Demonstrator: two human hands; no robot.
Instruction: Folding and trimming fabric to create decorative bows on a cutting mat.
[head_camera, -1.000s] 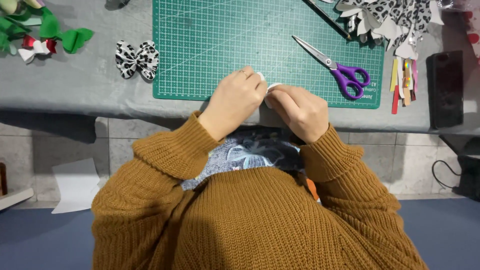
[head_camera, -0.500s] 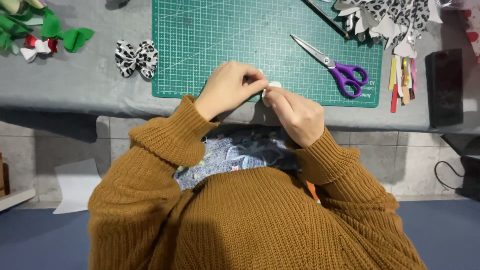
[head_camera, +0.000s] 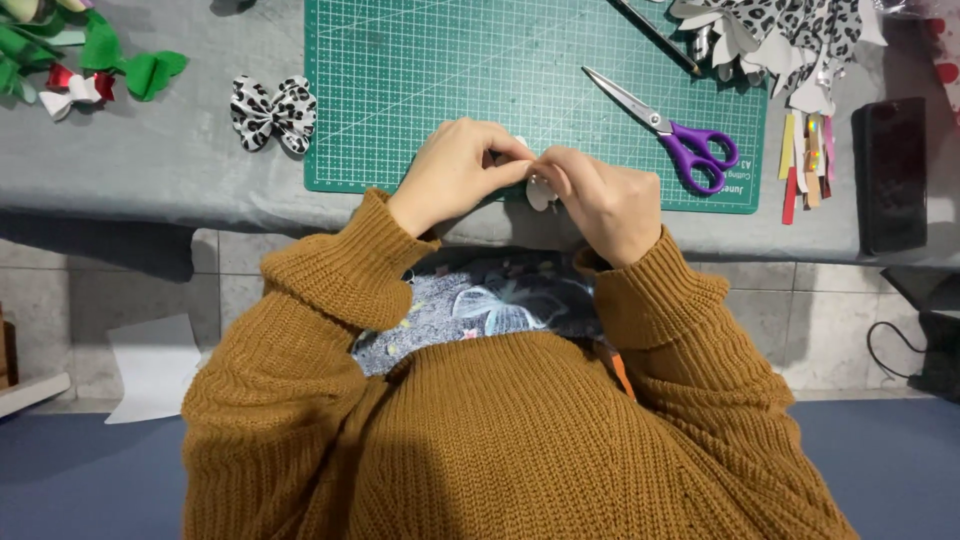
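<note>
My left hand (head_camera: 455, 170) and my right hand (head_camera: 605, 195) meet at the near edge of the green cutting mat (head_camera: 430, 80). Both pinch one small white piece (head_camera: 540, 192) between their fingertips; most of it is hidden by my fingers. Brown knitted sleeves cover both arms. Purple-handled scissors (head_camera: 670, 130) lie on the mat just to the right of my right hand.
A leopard-print bow (head_camera: 272, 112) lies left of the mat. Green, red and white bow pieces (head_camera: 90, 65) sit at the far left. Leopard-print cut shapes (head_camera: 780, 35) and coloured strips (head_camera: 805, 160) lie at the right, beside a black phone (head_camera: 893, 175). A dark pen (head_camera: 655, 38) rests on the mat.
Both hands have shifted a little to the left and up onto the mat's edge, still working the small white piece between the fingertips.
</note>
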